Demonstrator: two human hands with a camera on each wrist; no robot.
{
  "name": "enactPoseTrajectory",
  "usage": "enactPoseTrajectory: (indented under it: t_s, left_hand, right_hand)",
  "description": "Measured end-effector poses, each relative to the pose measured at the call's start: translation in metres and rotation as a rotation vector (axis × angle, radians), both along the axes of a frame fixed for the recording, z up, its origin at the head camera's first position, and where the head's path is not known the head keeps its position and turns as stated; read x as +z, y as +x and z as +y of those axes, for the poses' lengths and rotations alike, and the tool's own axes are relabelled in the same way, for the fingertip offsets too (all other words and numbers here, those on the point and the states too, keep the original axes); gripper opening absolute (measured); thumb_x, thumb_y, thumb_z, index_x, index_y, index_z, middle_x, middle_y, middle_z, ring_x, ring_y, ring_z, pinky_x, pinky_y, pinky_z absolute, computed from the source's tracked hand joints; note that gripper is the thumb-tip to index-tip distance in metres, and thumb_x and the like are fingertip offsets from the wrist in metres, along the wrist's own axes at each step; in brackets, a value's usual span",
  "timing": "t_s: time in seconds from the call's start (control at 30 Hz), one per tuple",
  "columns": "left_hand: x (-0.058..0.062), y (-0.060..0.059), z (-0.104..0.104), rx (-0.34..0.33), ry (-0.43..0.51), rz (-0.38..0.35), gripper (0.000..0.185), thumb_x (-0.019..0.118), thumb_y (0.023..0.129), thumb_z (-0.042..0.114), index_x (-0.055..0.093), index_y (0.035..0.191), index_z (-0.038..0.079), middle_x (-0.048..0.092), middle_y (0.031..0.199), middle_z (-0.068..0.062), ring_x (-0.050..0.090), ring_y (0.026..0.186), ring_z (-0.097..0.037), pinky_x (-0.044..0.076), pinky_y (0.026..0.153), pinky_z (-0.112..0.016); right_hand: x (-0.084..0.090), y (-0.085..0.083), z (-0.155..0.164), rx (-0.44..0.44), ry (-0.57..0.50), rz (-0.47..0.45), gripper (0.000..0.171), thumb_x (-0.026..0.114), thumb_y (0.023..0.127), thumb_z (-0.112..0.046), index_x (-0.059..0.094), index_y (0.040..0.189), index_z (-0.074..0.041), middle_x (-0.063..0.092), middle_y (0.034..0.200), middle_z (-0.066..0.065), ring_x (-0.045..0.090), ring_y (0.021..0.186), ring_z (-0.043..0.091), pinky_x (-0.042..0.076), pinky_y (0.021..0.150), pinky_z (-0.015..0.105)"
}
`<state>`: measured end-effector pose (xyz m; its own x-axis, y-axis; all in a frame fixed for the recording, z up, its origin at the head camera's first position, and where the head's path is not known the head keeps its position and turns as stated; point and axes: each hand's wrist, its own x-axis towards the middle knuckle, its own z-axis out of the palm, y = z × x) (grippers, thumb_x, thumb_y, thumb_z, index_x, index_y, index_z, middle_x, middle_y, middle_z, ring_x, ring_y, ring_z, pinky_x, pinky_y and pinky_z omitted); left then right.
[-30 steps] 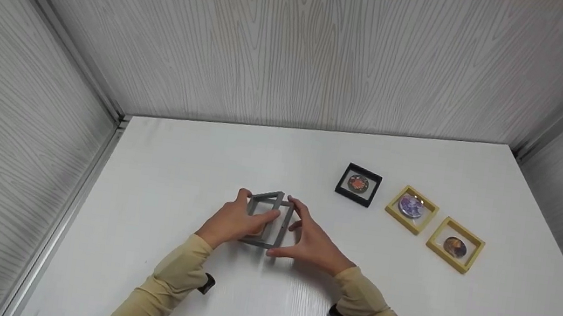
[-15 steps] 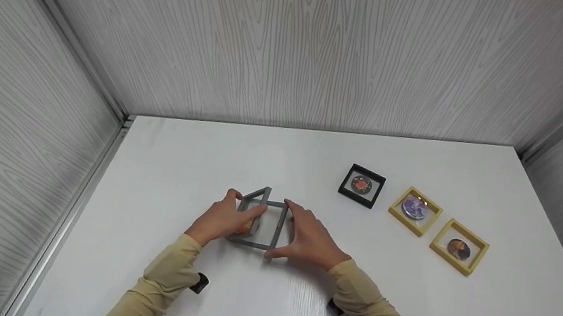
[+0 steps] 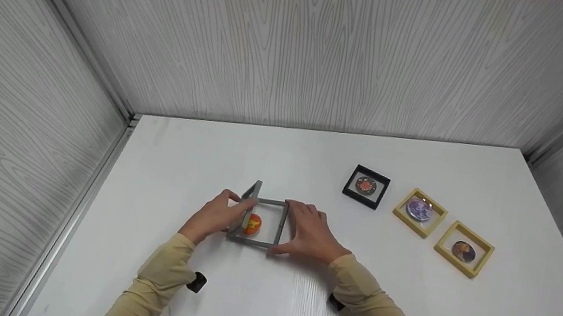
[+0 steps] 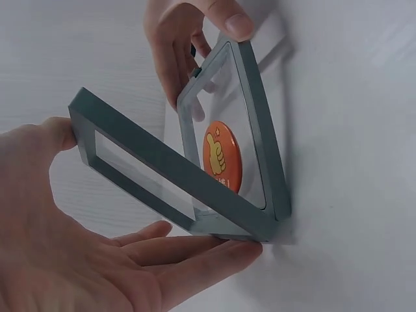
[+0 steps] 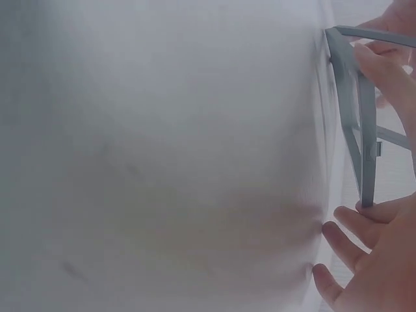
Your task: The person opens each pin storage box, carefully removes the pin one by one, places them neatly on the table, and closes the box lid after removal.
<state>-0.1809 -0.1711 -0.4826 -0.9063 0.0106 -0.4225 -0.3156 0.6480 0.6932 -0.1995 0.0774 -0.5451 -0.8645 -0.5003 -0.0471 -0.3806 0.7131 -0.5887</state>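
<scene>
A grey hinged display frame (image 3: pixel 280 227) with clear film stands open like a book on the table. My left hand (image 3: pixel 213 216) holds its raised half (image 4: pixel 149 146), the thumb on the upper edge and the fingers beneath near the hinge. On the film of the lower half lies a round orange badge (image 4: pixel 222 156) with a yellow thumbs-up. My right hand (image 3: pixel 312 234) grips the right end of that lower half, thumb at the near corner and fingers at the far one. In the right wrist view, the frame (image 5: pixel 367 123) shows edge-on and the badge is not visible.
To the right on the white table (image 3: pixel 172 160) lie a black display frame (image 3: pixel 377 196) and two yellow frames, one with a purple disc (image 3: pixel 420 209), the other with a dark disc (image 3: pixel 464 251). Grained panels (image 3: pixel 301 46) wall the table at the back and sides.
My left hand has moved left and swung the raised half further open, so the orange badge shows. My right hand stays at the lower half's right end, its fingers now closer together.
</scene>
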Motion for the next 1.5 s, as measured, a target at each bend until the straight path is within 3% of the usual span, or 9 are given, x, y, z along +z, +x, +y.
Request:
enactPoseTrajectory:
  t_s: [0.47,0.73,0.97,1.33,1.43,1.5]
  left_hand:
    - [-0.007,0.002,-0.012,0.097,0.217,-0.014,0.074,0.056,0.100,0.066,0.049,0.142,0.005,0.062,0.137,-0.023,0.065,0.123,-0.032,0.058,0.106,-0.047]
    - [-0.008,0.000,-0.020,0.110,0.268,-0.003,0.072,0.053,0.103,0.062,0.048,0.144,0.003,0.063,0.134,-0.025,0.067,0.120,-0.032,0.061,0.102,-0.046]
    - [-0.007,0.001,-0.028,0.110,0.322,0.023,0.062,0.051,0.107,0.055,0.053,0.141,0.003,0.063,0.135,-0.027,0.069,0.119,-0.036,0.064,0.092,-0.039]
    - [-0.003,0.003,-0.033,0.121,0.348,0.048,0.056,0.054,0.108,0.048,0.060,0.133,-0.002,0.066,0.124,-0.022,0.073,0.107,-0.032,0.064,0.083,-0.032]
    - [-0.003,0.004,-0.034,0.127,0.348,0.049,0.057,0.054,0.108,0.049,0.061,0.132,-0.001,0.068,0.123,-0.022,0.073,0.106,-0.030,0.064,0.084,-0.032]
    - [-0.004,0.004,-0.034,0.128,0.348,0.051,0.058,0.054,0.108,0.050,0.061,0.132,-0.001,0.068,0.124,-0.022,0.074,0.106,-0.030,0.064,0.085,-0.033]
  right_hand:
    - [-0.005,-0.004,0.002,0.031,-0.001,0.003,0.125,0.091,0.069,-0.064,0.036,0.163,-0.004,0.038,0.168,0.016,0.034,0.155,0.037,0.026,0.128,0.060]
    - [-0.008,-0.004,0.004,0.037,0.013,-0.015,0.123,0.089,0.071,-0.065,0.035,0.164,-0.005,0.027,0.173,0.013,0.023,0.161,0.035,0.018,0.132,0.057]
    - [-0.009,-0.002,0.004,0.055,0.035,-0.006,0.119,0.088,0.074,-0.063,0.035,0.164,-0.006,0.025,0.174,0.013,0.021,0.161,0.036,0.018,0.132,0.057]
    - [0.002,0.001,0.001,0.082,0.091,-0.060,0.127,0.087,0.078,-0.063,0.020,0.168,-0.002,0.015,0.177,0.018,0.014,0.164,0.039,0.013,0.135,0.057]
    - [0.007,0.001,-0.004,0.069,0.066,-0.036,0.120,0.086,0.080,-0.061,0.027,0.167,-0.004,0.022,0.175,0.019,0.018,0.163,0.040,0.016,0.135,0.058]
    - [0.011,0.000,-0.009,0.060,0.019,0.014,0.103,0.085,0.084,-0.056,0.040,0.162,-0.005,0.032,0.170,0.020,0.027,0.159,0.041,0.024,0.132,0.059]
